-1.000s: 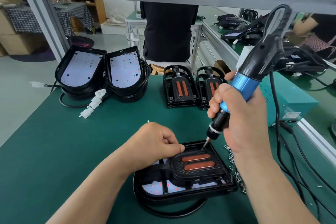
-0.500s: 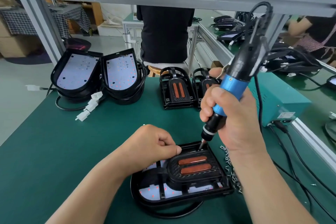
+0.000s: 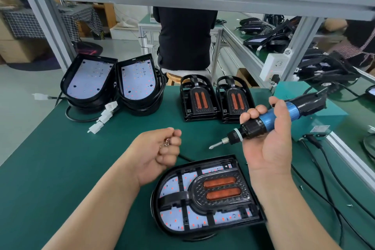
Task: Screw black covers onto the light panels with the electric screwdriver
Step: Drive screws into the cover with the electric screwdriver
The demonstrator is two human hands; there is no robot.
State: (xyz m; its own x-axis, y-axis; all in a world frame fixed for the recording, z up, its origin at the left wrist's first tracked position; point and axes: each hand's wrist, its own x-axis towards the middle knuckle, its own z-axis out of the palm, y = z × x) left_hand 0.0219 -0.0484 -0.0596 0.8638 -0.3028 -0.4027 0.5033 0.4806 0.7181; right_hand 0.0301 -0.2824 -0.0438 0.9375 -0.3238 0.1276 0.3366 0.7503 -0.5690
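A light panel (image 3: pixel 174 219) lies on the green mat near me, with a black cover (image 3: pixel 221 191) bearing two orange strips set on it. My right hand (image 3: pixel 265 142) holds the blue and black electric screwdriver (image 3: pixel 267 119) almost level above the panel, its bit pointing left. My left hand (image 3: pixel 160 152) hovers left of the bit, fingers curled around small screws (image 3: pixel 166 142). Two open light panels (image 3: pixel 89 79) stand at the back left. Two stacks of black covers (image 3: pixel 199 100) sit at the back centre.
White cable connectors (image 3: pixel 103 116) trail from the back panels. A teal power box (image 3: pixel 316 119) stands at the right with cables (image 3: pixel 332 184) running toward me. Loose screws (image 3: pixel 349 205) dot the mat at right. A seated person (image 3: pixel 184 38) is beyond the bench.
My right hand has lifted the screwdriver off the cover's corner and tilted it level. My left hand has left the cover and risen with screws in it.
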